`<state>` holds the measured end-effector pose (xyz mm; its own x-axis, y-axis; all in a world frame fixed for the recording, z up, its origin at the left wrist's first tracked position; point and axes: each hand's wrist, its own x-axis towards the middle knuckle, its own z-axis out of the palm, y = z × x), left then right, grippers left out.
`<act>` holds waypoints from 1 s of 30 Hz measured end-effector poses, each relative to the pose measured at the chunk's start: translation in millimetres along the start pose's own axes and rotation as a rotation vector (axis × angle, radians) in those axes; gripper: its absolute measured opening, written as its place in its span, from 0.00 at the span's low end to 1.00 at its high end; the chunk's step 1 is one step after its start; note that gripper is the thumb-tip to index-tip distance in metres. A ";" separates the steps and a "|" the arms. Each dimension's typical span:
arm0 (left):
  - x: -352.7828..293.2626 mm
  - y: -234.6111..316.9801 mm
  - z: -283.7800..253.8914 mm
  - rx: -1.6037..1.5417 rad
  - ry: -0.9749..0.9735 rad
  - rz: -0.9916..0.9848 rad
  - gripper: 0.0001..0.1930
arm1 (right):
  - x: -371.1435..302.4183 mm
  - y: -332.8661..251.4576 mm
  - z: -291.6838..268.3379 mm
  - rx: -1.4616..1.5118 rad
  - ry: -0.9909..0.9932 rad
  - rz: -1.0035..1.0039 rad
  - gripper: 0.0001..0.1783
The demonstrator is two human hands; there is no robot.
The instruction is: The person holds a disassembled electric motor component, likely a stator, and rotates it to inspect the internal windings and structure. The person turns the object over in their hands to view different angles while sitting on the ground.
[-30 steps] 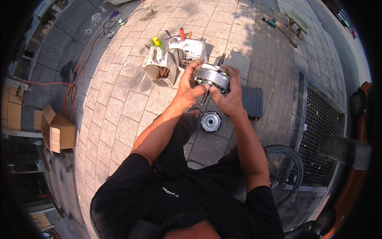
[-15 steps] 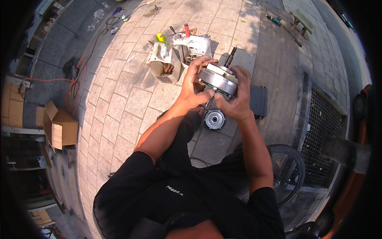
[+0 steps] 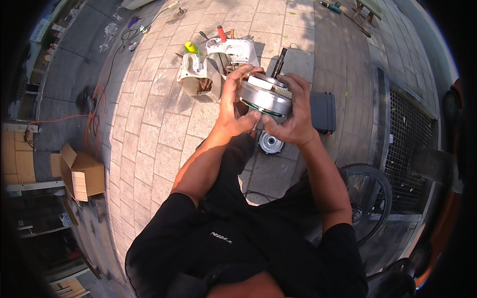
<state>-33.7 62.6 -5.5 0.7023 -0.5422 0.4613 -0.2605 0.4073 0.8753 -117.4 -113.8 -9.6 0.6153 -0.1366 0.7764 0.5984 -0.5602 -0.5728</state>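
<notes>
A round hub motor core (image 3: 265, 99) with a silver metal ring, pale toothed gears and a dark shaft rising from its top is held up in front of me. My left hand (image 3: 232, 109) wraps its left side, with the thumb underneath. On the opposite side my right hand (image 3: 297, 114) grips it, fingers over the gears and thumb near the lower edge. Green parts show under the ring. Below the hands, a silver round motor cover (image 3: 270, 143) lies on the paving, with a hole at its centre.
Beyond my hands stand cut-open plastic jugs (image 3: 212, 85) with tools, including a red-handled screwdriver (image 3: 221, 33). A dark case (image 3: 324, 114) lies to the right, near a bicycle wheel (image 3: 388, 198) and a metal grate (image 3: 408, 144). At left are a cardboard box (image 3: 90, 176) and an orange cord (image 3: 59, 120).
My view has shifted, so the jugs and drill sit higher and further left. Both hands keep hold of the hub motor core, which appears slightly further left in view.
</notes>
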 end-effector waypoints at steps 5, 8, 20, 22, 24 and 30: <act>0.3 3.7 1.3 -0.015 0.007 -0.035 0.54 | 0.8 2.4 -0.8 -0.032 -0.018 -0.037 0.48; 0.9 4.2 1.9 -0.031 0.014 -0.064 0.54 | 0.3 3.5 0.9 -0.008 -0.004 -0.023 0.48; 3.6 -0.9 0.9 -0.022 0.024 -0.103 0.53 | -2.4 7.1 1.9 0.056 0.000 0.100 0.47; 3.4 -1.0 1.5 -0.019 0.032 -0.102 0.53 | -1.3 5.7 1.7 0.055 -0.005 0.101 0.47; 3.0 -1.4 2.1 -0.022 0.041 -0.099 0.53 | -1.8 6.0 2.1 0.054 -0.003 0.099 0.47; 4.1 0.0 4.3 -0.038 0.055 -0.119 0.53 | -2.1 7.6 2.7 0.071 0.004 0.107 0.47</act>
<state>-33.6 57.2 -2.9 0.7621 -0.5479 0.3448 -0.1484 0.3706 0.9169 -112.7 -115.5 -16.4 0.6753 -0.1960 0.7110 0.5643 -0.4834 -0.6692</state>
